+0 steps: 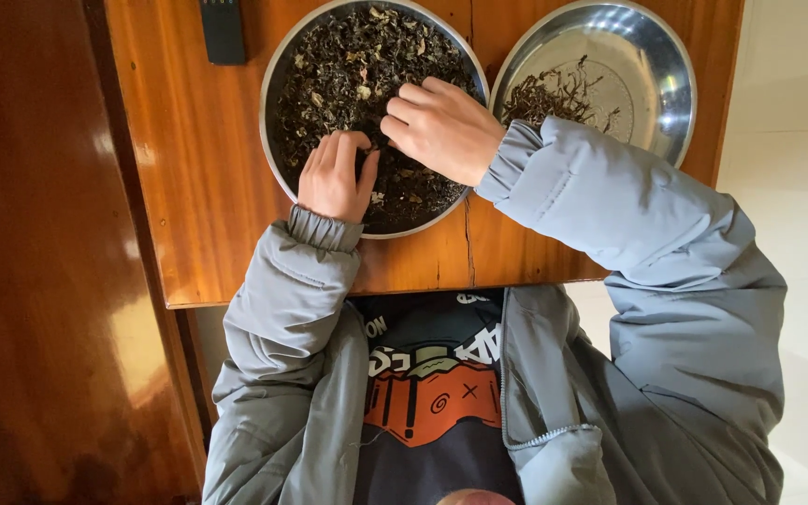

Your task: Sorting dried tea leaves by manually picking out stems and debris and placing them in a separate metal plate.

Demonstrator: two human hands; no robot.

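Observation:
A round steel tray (273, 84) full of dark dried leaves (348, 65) stands on a wooden table (198, 187). Both my hands rest in the leaves at its near side. My left hand (334, 178) is curled, fingertips pressed into the leaves. Just right of it, my right hand (441, 126) lies knuckles up, fingers bent down into the pile. What either hand pinches is hidden by the fingers. To the right stands a second steel tray (656, 56) with a small heap of thin dark stems (554, 93).
A dark flat device (223, 30) lies at the table's far left. A crack (468, 238) runs through the tabletop near its front edge. Polished dark wood (39, 281) stands to the left, and pale floor (797, 187) lies to the right.

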